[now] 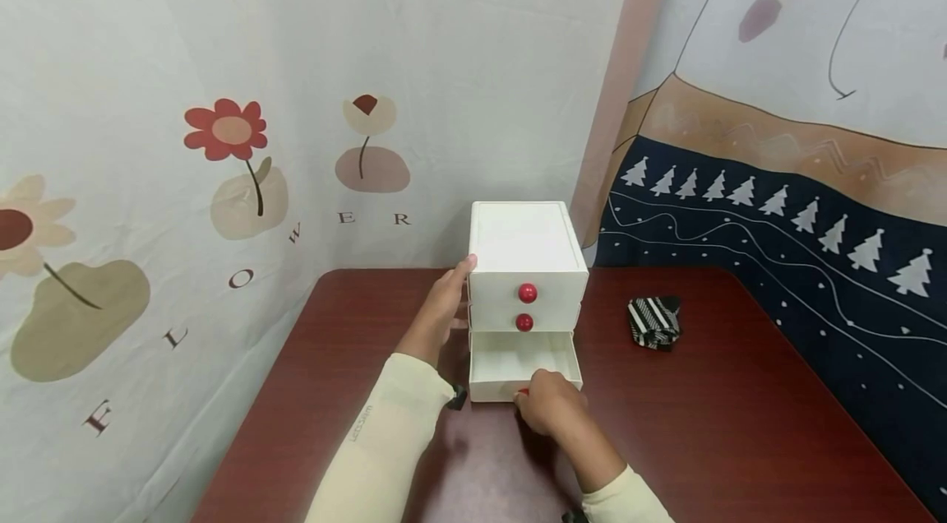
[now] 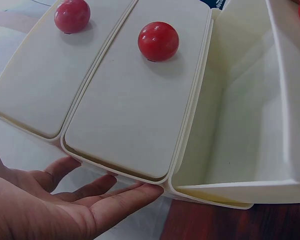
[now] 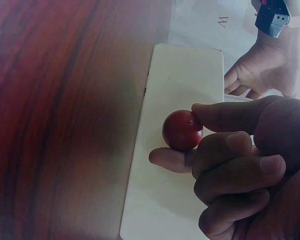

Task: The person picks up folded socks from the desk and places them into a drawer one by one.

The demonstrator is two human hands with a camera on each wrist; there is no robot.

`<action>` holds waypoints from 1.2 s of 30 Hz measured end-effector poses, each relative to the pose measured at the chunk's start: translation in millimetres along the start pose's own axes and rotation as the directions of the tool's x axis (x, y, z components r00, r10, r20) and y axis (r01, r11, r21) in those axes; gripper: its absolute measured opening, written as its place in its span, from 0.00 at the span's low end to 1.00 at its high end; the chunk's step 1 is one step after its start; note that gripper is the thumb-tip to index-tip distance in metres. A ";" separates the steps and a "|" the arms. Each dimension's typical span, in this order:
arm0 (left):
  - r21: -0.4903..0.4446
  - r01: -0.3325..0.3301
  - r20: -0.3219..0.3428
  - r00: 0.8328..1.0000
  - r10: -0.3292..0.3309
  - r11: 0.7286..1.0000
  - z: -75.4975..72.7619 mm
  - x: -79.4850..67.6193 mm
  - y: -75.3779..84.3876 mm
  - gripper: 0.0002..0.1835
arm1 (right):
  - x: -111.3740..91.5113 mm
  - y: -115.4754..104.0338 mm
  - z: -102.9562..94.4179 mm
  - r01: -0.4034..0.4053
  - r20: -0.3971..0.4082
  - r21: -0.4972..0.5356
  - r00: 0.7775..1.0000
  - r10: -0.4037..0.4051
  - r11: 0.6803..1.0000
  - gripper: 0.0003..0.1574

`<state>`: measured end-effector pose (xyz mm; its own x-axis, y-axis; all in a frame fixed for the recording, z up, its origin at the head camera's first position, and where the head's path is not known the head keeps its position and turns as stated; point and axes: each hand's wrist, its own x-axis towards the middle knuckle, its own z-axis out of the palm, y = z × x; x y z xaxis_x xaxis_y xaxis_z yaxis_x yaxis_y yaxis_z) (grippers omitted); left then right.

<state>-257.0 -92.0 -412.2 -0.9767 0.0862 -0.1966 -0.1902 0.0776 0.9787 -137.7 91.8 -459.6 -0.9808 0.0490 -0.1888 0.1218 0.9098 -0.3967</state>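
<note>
A small white drawer unit (image 1: 527, 239) with red round knobs stands on the table. Its bottom drawer (image 1: 482, 354) is pulled out and its inside shows bare white; the upper two drawers are closed. My right hand (image 1: 551, 404) pinches the bottom drawer's red knob (image 3: 182, 131) between thumb and index finger, the other fingers curled. Against the unit's left side rests my left hand (image 1: 444, 301), its fingers spread and fairly straight; in the left wrist view its fingertips (image 2: 149, 192) touch the side edge near the middle drawer (image 2: 132, 95).
A folded black-and-white striped cloth item (image 1: 654, 321) lies on the dark red table (image 1: 703, 408), right of the unit. Behind the table hangs a pale wall cloth (image 1: 444, 54) with flower prints. A dark cloth with tree prints (image 1: 777, 260) hangs at the right.
</note>
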 end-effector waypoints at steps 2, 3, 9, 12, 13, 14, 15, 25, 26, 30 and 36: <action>0.001 0.000 0.002 1.000 0.000 1.000 -0.1 -0.7 0.4 0.51 | -1.8 0.0 1.0 -0.001 0.002 -0.002 1.000 0.001 1.000 0.21; 0.002 0.001 0.004 1.000 -0.001 1.000 -0.2 -1.0 0.7 0.51 | -2.6 0.0 1.3 -0.002 0.002 -0.005 1.000 0.002 1.000 0.21; 0.007 0.002 0.015 1.000 -0.002 1.000 -0.6 -1.2 0.1 0.52 | -4.7 -0.2 3.2 -0.008 0.006 -0.008 1.000 0.008 1.000 0.20; 0.007 0.003 0.015 1.000 -0.003 1.000 0.0 -0.5 -0.4 0.52 | -4.1 -0.1 4.3 -0.012 0.002 -0.011 1.000 0.012 1.000 0.19; 0.004 0.005 0.015 1.000 -0.005 1.000 0.2 -0.1 -0.3 0.52 | -4.0 0.0 4.6 -0.014 0.000 -0.012 1.000 0.014 1.000 0.19; 0.005 0.004 0.016 1.000 -0.004 1.000 0.4 0.4 -0.8 0.52 | -4.3 -0.2 4.8 -0.016 -0.001 -0.014 1.000 0.016 1.000 0.19; 0.002 0.007 0.016 1.000 -0.007 1.000 0.3 0.8 -1.0 0.52 | -4.7 -0.2 5.3 -0.016 -0.005 -0.017 1.000 0.016 1.000 0.19; 0.003 0.006 -0.001 1.000 -0.006 1.000 -0.4 2.9 -0.1 0.51 | -13.0 -2.2 0.8 -0.002 -0.005 -0.016 1.000 0.002 1.000 0.24; -0.001 0.007 -0.002 1.000 -0.007 1.000 -0.5 3.2 0.1 0.51 | -14.5 -2.5 -1.4 -0.004 0.005 -0.017 1.000 0.004 1.000 0.25; -0.004 0.003 0.000 1.000 -0.003 1.000 -0.9 3.0 -0.7 0.52 | -19.2 1.3 -10.3 -0.002 0.022 -0.030 1.000 0.003 1.000 0.26; 0.006 0.003 0.008 1.000 -0.003 1.000 -0.5 2.7 -2.6 0.52 | -22.3 19.7 -30.3 0.032 -0.010 0.012 0.999 -0.032 0.999 0.24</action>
<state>-259.2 -92.4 -415.2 -0.9752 0.0943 -0.2001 -0.1925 0.0841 0.9777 -118.0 121.1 -436.0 -0.9857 0.0243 -0.1666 0.0921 0.9061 -0.4129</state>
